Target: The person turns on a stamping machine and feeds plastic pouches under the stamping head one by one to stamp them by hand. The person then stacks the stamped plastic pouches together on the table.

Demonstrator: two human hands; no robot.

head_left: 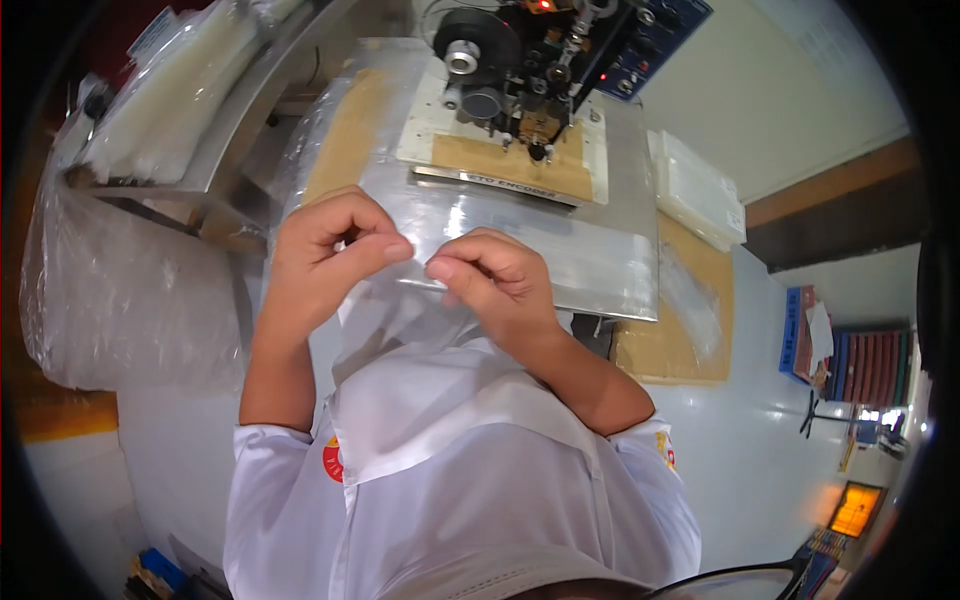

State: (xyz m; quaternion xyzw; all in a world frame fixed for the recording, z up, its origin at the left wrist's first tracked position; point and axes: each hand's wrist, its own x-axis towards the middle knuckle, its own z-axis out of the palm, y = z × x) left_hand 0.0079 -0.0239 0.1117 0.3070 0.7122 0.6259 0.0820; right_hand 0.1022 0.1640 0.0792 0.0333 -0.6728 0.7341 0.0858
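Both of my hands are raised close together over the front edge of the steel table (600, 300). My left hand (340, 235) is closed, thumb tip pressed against the forefinger. Just to its right, my right hand (495, 275) is also in a pinch, its fingers curled and its tip a small gap from the left thumb. Whatever lies between the fingertips is too thin or clear to make out. Beyond the hands stands a black coding machine (530, 80) on a white base, with a front plate (500, 188) lettered "ENCODER".
Packs of clear plastic bags (175, 100) lie on a steel shelf at left, with a large plastic sack (130, 290) hanging below. At right sit another pack of clear bags (695, 190) and a brown board (650, 350). Binders (870, 365) stand farther right.
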